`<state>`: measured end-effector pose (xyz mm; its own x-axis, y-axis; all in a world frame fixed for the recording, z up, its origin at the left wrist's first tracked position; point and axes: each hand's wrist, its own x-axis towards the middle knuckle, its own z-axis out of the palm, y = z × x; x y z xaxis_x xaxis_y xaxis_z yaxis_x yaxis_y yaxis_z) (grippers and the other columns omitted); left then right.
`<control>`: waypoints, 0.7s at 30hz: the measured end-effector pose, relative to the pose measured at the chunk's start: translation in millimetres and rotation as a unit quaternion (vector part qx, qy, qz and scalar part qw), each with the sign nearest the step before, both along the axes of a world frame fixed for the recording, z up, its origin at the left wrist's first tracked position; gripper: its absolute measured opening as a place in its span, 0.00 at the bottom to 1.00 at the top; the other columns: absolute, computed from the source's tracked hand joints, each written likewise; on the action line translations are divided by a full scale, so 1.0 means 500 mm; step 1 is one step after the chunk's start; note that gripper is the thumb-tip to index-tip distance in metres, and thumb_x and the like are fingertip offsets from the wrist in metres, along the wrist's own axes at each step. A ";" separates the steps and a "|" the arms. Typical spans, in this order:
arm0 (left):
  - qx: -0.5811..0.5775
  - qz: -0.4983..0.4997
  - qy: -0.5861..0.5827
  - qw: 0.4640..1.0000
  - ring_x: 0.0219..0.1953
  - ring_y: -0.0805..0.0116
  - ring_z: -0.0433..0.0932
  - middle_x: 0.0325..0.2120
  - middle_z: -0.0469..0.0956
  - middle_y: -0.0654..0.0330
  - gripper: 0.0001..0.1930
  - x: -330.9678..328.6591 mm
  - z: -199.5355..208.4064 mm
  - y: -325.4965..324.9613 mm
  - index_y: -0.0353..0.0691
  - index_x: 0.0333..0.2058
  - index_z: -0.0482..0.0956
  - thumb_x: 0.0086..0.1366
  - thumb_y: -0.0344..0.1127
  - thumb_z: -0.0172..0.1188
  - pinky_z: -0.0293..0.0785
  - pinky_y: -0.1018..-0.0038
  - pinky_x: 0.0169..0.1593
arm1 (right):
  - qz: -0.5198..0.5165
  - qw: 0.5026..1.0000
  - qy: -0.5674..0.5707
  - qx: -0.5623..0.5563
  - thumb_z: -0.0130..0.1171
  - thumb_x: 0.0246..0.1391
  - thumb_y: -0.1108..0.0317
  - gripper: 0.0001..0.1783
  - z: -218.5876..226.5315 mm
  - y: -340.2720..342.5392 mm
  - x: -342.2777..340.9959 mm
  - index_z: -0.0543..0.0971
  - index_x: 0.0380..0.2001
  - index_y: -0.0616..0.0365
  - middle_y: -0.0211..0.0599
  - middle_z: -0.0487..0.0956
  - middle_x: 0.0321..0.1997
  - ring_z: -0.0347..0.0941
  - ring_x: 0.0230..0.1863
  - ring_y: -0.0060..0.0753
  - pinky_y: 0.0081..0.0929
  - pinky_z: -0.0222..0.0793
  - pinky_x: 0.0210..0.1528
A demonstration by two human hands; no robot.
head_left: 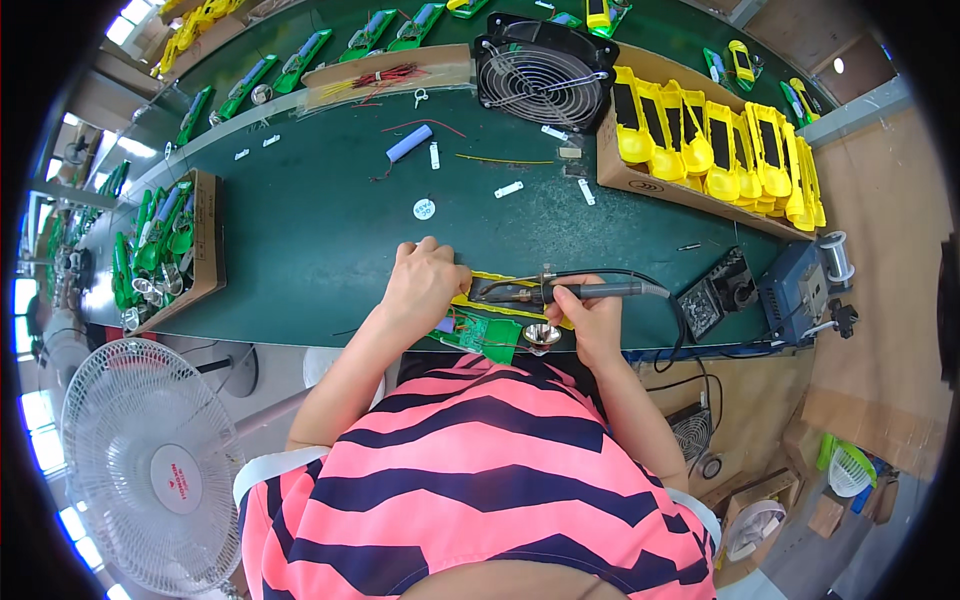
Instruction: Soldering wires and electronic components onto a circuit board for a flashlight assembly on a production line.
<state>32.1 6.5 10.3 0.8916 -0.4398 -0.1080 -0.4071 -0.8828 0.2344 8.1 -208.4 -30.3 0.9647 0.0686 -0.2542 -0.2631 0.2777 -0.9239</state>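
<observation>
At the near edge of the green table lies a long yellow plastic casing [512, 309], its hollow side up. My left hand [424, 283] is closed on its left end, fingertips pressed at the rim. My right hand [588, 318] grips a soldering iron [603, 290] with a black handle, its tip pointing left over the casing's inside. What the tip touches is too small to tell. Just below, close to my body, are a green part with a circuit board [490, 334] and thin wires, and a shiny round reflector [542, 336].
A carton of yellow casings [640, 180] stands far right, beside a black fan [545, 80]. Right are a blue soldering station [790, 297] and a solder spool [835, 258]. A carton of green parts [208, 230] stands left. A blue cylindrical battery [409, 143] lies mid-table.
</observation>
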 end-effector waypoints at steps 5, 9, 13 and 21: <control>0.009 0.001 -0.009 1.000 0.34 0.64 0.68 0.23 0.71 0.62 0.04 0.000 -0.003 -0.005 0.47 0.21 0.79 0.45 0.31 0.55 0.61 0.68 0.40 | 0.013 1.000 0.005 -0.025 0.54 0.47 0.76 0.06 0.003 0.007 0.003 0.71 0.30 0.67 0.38 0.75 0.23 0.72 0.21 0.23 0.16 0.67 0.21; 0.033 -0.005 -0.014 0.999 0.34 0.64 0.68 0.23 0.71 0.62 0.05 0.002 -0.003 -0.007 0.47 0.21 0.79 0.43 0.29 0.55 0.61 0.68 0.39 | 0.012 0.999 -0.010 -0.027 0.55 0.47 0.76 0.07 -0.004 0.008 0.002 0.71 0.30 0.67 0.39 0.75 0.24 0.72 0.21 0.23 0.15 0.67 0.21; 0.037 -0.010 -0.018 0.999 0.34 0.64 0.68 0.22 0.72 0.62 0.05 0.003 -0.005 -0.006 0.47 0.21 0.79 0.43 0.29 0.55 0.62 0.68 0.38 | 0.022 1.000 -0.013 -0.014 0.55 0.47 0.76 0.07 -0.002 0.001 0.004 0.71 0.30 0.67 0.39 0.75 0.24 0.72 0.21 0.24 0.17 0.68 0.21; 0.035 -0.008 -0.026 0.999 0.33 0.66 0.69 0.21 0.72 0.65 0.05 0.006 -0.004 -0.005 0.49 0.18 0.80 0.43 0.31 0.56 0.61 0.69 0.38 | -0.048 0.974 -0.190 -0.116 0.53 0.47 0.79 0.11 0.028 -0.027 -0.036 0.69 0.36 0.70 0.43 0.76 0.26 0.74 0.26 0.28 0.20 0.71 0.29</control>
